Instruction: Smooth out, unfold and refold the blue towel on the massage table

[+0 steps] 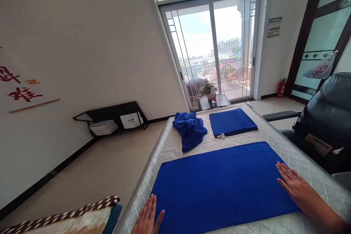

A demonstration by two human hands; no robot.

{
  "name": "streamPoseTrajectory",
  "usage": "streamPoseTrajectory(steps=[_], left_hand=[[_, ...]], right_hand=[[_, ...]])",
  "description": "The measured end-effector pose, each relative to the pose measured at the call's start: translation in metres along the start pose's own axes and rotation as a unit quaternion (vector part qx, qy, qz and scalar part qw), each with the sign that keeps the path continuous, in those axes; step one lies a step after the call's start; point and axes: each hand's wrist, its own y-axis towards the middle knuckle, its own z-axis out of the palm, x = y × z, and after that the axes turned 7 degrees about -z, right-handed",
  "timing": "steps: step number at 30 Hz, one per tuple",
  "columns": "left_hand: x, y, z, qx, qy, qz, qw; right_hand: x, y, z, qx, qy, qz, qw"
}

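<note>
A blue cloth (219, 186) is spread flat across the quilted silver-white mattress (307, 170) in front of me. At its near left edge my left hand (148, 216) lies flat, fingers stretched out and thumb apart. My right hand (297, 188) rests flat on the cloth's right edge, also with straight fingers and the thumb spread. Neither hand grips anything. Beyond the spread cloth, a crumpled blue cloth (189, 129) sits on the left. To its right lies a neatly folded stack of blue cloth (233, 121) with a small white tag at its near edge.
A dark chair (214, 101) with a bottle (213, 94) and potted plant stands past the mattress's far end. A black armchair (334, 106) is close on the right. By the left wall is a black rack (109, 111) with white boxes. Patterned bedding (82, 219) lies lower left.
</note>
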Motion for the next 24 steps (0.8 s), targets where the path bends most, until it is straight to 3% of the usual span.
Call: streamPoseTrajectory(steps=[2, 6, 9, 11, 14, 17, 24], left_hand=[[-0.036, 0.019, -0.011, 0.014, 0.003, 0.028, 1.000], [-0.142, 0.067, -0.028, 0.026, -0.026, 0.173, 0.984], [-0.213, 0.102, -0.016, 0.038, -0.049, 0.239, 0.969], [-0.244, 0.118, 0.003, 0.045, -0.052, 0.245, 0.967], [-0.263, 0.132, 0.034, 0.047, -0.050, 0.208, 0.976], [-0.263, 0.136, 0.054, 0.054, -0.049, 0.187, 0.980], [-0.260, 0.138, 0.058, 0.057, -0.038, 0.180, 0.981]], right_hand=[[0.032, 0.031, -0.015, -0.022, 0.016, -0.017, 1.000], [0.119, 0.109, -0.030, -0.044, 0.057, -0.103, 0.992], [0.171, 0.160, -0.012, -0.015, 0.075, -0.140, 0.987], [0.191, 0.183, 0.010, 0.028, 0.073, -0.139, 0.987], [0.200, 0.199, 0.044, 0.075, 0.066, -0.110, 0.989], [0.197, 0.201, 0.064, 0.080, 0.068, -0.101, 0.989], [0.194, 0.200, 0.067, 0.073, 0.071, -0.119, 0.988]])
